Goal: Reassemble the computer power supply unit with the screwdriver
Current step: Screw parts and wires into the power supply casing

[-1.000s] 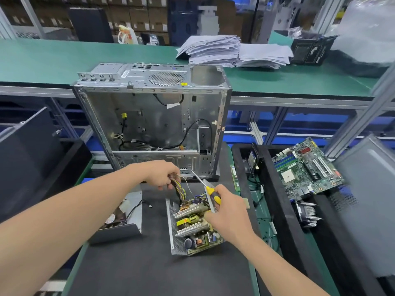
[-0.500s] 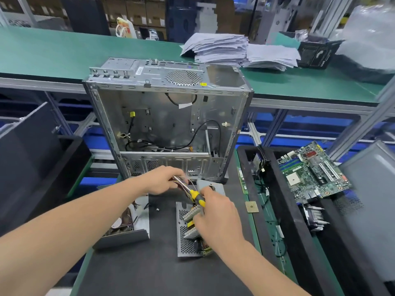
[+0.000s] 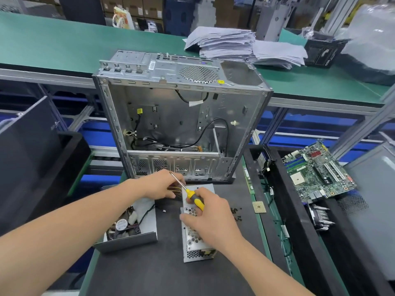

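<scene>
Seating step: right hand (image 3: 211, 221) holds the screwdriver (image 3: 190, 194) over the power supply (image 3: 192, 246), left hand (image 3: 159, 185) grips its wires (image 3: 176, 189); next probably calls for the cover (image 3: 132, 240).

power supply unit (image 3: 193, 239): perforated grey metal box, flat, just before computer case (image 3: 181, 116) | screwdriver (image 3: 194, 199): yellow-black handle, in right hand (image 3: 211, 221), shaft slanting toward case

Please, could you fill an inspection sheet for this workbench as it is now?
Surface: black mat, partly bare.
Job's things: power supply unit lies on the mat; fan cover to its left; screwdriver in the right hand.
Clutter: loose screws and a CPU chip right of the unit.
Hands: left hand grips the unit's wires; right hand also touches the unit.
Cables: black cable inside the computer case.
Surroundings: computer case stands open behind; motherboard at right; paper stack on the green bench.
</scene>
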Motion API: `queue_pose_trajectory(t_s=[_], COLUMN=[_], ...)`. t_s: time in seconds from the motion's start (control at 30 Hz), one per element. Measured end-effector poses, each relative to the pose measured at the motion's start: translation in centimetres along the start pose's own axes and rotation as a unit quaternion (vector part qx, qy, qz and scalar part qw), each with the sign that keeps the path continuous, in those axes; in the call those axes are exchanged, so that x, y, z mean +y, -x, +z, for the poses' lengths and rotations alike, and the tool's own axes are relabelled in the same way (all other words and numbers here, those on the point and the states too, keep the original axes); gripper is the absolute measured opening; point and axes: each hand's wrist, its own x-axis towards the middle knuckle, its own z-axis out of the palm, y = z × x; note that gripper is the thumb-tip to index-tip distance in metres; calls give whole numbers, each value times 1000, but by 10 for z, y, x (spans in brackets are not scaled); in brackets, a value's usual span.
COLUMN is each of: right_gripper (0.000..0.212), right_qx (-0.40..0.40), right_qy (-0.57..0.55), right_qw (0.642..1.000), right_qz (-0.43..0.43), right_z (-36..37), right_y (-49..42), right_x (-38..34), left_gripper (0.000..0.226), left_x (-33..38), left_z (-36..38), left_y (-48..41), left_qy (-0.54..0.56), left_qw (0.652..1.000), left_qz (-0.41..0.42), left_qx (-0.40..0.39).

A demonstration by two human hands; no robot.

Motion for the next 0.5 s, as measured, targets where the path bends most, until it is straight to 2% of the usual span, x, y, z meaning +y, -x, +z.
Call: queue_pose_trajectory(t_s=[0.13, 0.2, 0.27, 0.3, 0.33, 0.4, 0.43, 0.5], right_gripper=[13, 9, 11, 14, 17, 21, 24, 31], right_qx=[-37, -39, -16, 3, 23, 49, 54, 43], right_qy=[-84, -143, -174, -178, -174, -151, -139, -137], right_qw=[995, 988, 983, 983, 983, 986, 988, 987], right_qz=[31, 41, 48, 50, 49, 46, 50, 66], right_z=[-8, -13, -19, -23, -27, -36, -40, -45], right_y=[-2, -4, -7, -10, -14, -22, -26, -32], right_x=[-1, 0, 6, 11, 17, 32, 40, 54], left_gripper=[48, 32, 17, 13, 18, 45, 56, 62], left_x=[6, 13, 22, 28, 35, 44, 48, 58], left_z=[-1, -1, 3, 4, 5, 7, 9, 13], left_y=[5, 9, 15, 19, 24, 32, 35, 38], left_qy=[-12, -4, 107, 216, 340, 523, 568, 609], left_qw=[1000, 997, 984, 962, 922, 822, 788, 754], left_qz=[4, -21, -92, -139, -180, -215, -212, -209], left_qx=[21, 70, 105, 88, 42, -71, -108, -127])
